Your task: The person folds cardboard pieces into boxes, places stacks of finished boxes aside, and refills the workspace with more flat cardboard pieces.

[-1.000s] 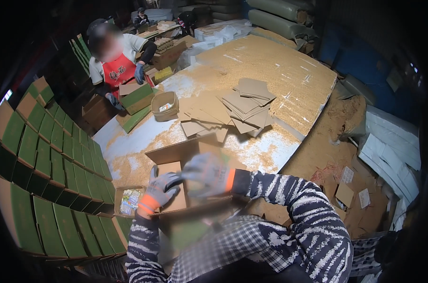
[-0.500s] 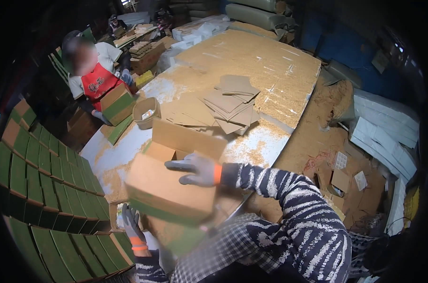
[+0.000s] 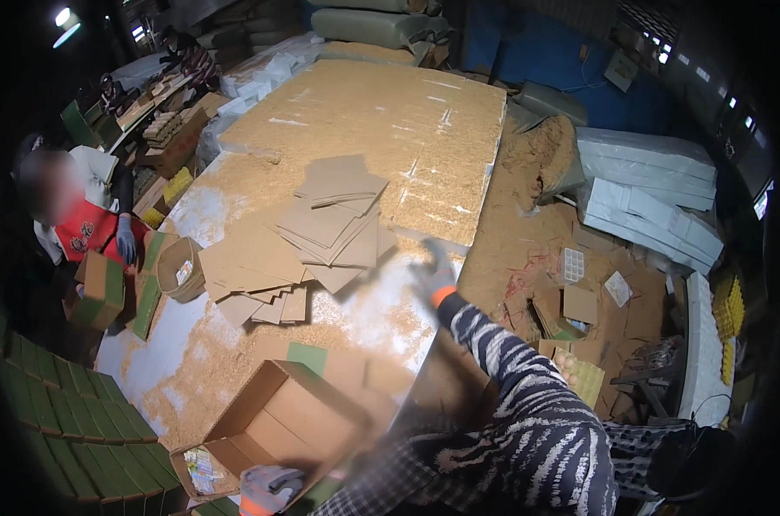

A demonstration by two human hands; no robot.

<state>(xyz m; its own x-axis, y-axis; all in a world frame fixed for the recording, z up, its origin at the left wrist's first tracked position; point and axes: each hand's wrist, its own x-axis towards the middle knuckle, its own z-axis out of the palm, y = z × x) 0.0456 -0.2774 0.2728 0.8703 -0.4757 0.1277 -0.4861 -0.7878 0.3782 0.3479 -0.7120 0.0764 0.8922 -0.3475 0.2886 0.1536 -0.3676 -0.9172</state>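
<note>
Right hand (image 3: 433,273), in a grey glove with an orange cuff, is reaching out over the table (image 3: 390,112) on a striped sleeve; it is motion-blurred, so I cannot tell whether the fingers are spread or closed, and it is gripping nothing visible. It is hovering just beside the heap of flat cardboard sheets (image 3: 321,228), which is lying mid-table on a scatter of sawdust.

Left hand (image 3: 268,488), also gloved grey with an orange cuff, is sitting low at the bottom edge, fingers curled against the near rim of the open cardboard box (image 3: 282,421). The box is resting at the table's near edge, flaps standing open, brown inside, with a green panel showing on one flap.

To the left, rows of green boxes (image 3: 54,421) are lining up in a curved stack. Another person in a red apron (image 3: 84,232) is working at the far left of the table, holding a green-and-brown box (image 3: 97,288). A small round container (image 3: 183,268) is standing near them. Pale sacks (image 3: 648,185) are lying at right.
</note>
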